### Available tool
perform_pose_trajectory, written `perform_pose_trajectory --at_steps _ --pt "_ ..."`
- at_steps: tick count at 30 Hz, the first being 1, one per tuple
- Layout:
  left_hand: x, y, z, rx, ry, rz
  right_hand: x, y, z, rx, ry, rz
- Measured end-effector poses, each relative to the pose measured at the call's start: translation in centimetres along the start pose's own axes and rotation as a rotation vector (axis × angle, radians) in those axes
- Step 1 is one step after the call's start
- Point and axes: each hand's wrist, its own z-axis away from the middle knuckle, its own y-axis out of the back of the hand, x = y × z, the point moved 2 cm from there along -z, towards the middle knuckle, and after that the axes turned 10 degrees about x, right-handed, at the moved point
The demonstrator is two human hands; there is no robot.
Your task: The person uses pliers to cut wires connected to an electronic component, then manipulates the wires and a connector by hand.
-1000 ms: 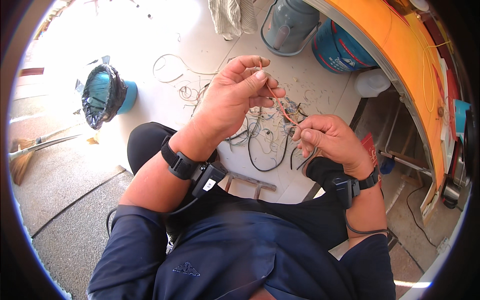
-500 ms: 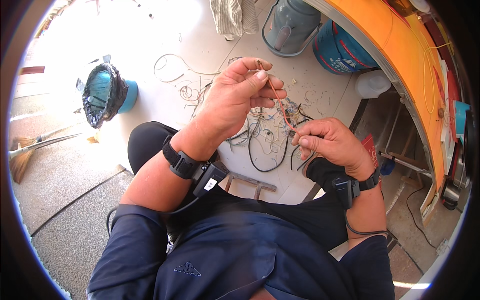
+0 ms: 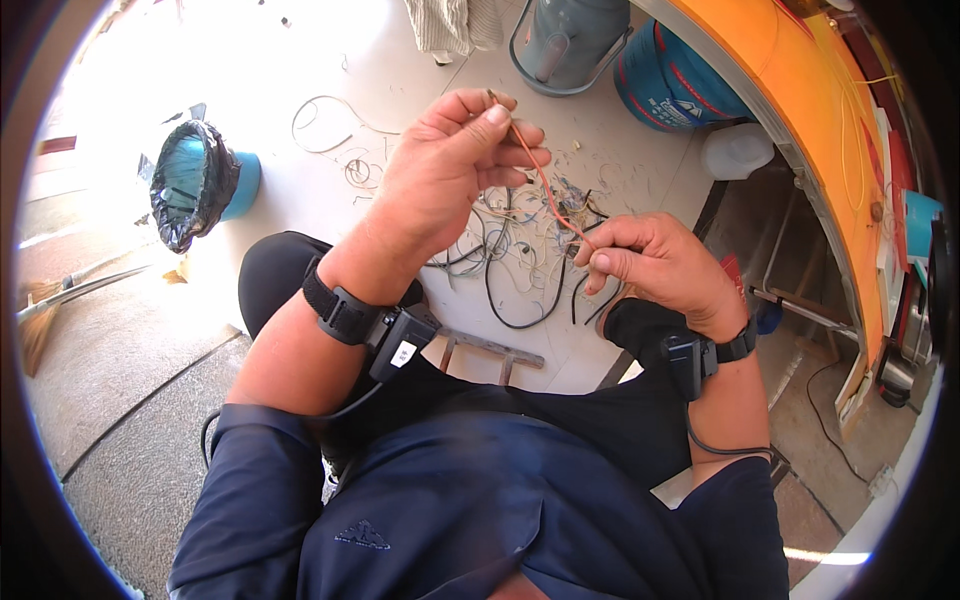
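A thin orange-red wire (image 3: 545,185) stretches between my two hands, slanting down to the right. Its upper end is pinched between the thumb and forefinger of my left hand (image 3: 465,145), where a short dark tip sticks out. Lower down, the thumb and fingers of my right hand (image 3: 645,262) are closed on the wire's other end. Beneath both hands, a tangle of wire scraps (image 3: 520,245) in black, white and blue lies on the pale tiled floor (image 3: 400,85).
A blue bin lined with a black bag (image 3: 195,190) stands at the left, near a broom (image 3: 40,310). Far right are a grey insulated jug (image 3: 570,45), a teal bucket (image 3: 675,80), a white plastic container (image 3: 738,152) and an orange curved panel (image 3: 800,100). A metal bar frame (image 3: 490,350) lies before my lap.
The whole view has shifted slightly, so things sit a little higher and further left. Both hands keep the same hold on the wire.
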Motion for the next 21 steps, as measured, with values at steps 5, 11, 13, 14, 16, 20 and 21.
perform_pose_trajectory --at_steps 5,11,13,14,16,20,21 --pt "2.5 1.4 -1.4 0.083 -0.175 0.044 -0.7 1.3 0.5 0.087 0.002 0.053" --pt "5.8 4.6 -2.8 0.195 -0.360 0.049 -1.5 2.0 1.1 0.145 0.048 0.111" --pt "6.3 5.2 -3.2 0.254 -0.415 0.048 -1.6 2.2 1.2 0.152 0.074 0.121" --pt "6.6 5.4 -3.2 0.284 -0.443 0.048 -1.5 2.2 1.2 0.149 0.071 0.103" --pt "7.1 5.6 -3.2 0.302 -0.464 0.059 -1.4 2.3 1.3 0.150 0.061 0.073" --pt "8.2 7.2 -3.6 0.378 -0.511 0.062 -1.6 2.1 1.2 0.106 0.083 0.069" --pt "8.4 7.4 -3.6 0.430 -0.518 0.071 -1.6 2.1 1.2 0.101 0.097 0.062"
